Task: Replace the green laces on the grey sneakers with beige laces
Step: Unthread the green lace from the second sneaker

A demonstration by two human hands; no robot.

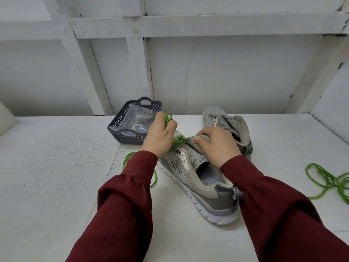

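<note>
Two grey sneakers lie on the white table. The near sneaker (204, 186) points away from me, its heel towards me. My left hand (160, 135) grips a loop of its green lace (167, 118), pulled up from the front eyelets; the lace's loose end trails left across the table. My right hand (217, 142) grips the tongue and upper of the near sneaker. The far sneaker (226, 120) lies behind my right hand with no lace showing. A second green lace (328, 180) lies loose at the right. Beige laces (139, 118) in clear wrap sit in a basket.
The dark blue plastic basket (120, 136) stands at the back, left of the sneakers. A white panelled wall with beams rises just behind the table. My dark red sleeves cover both forearms.
</note>
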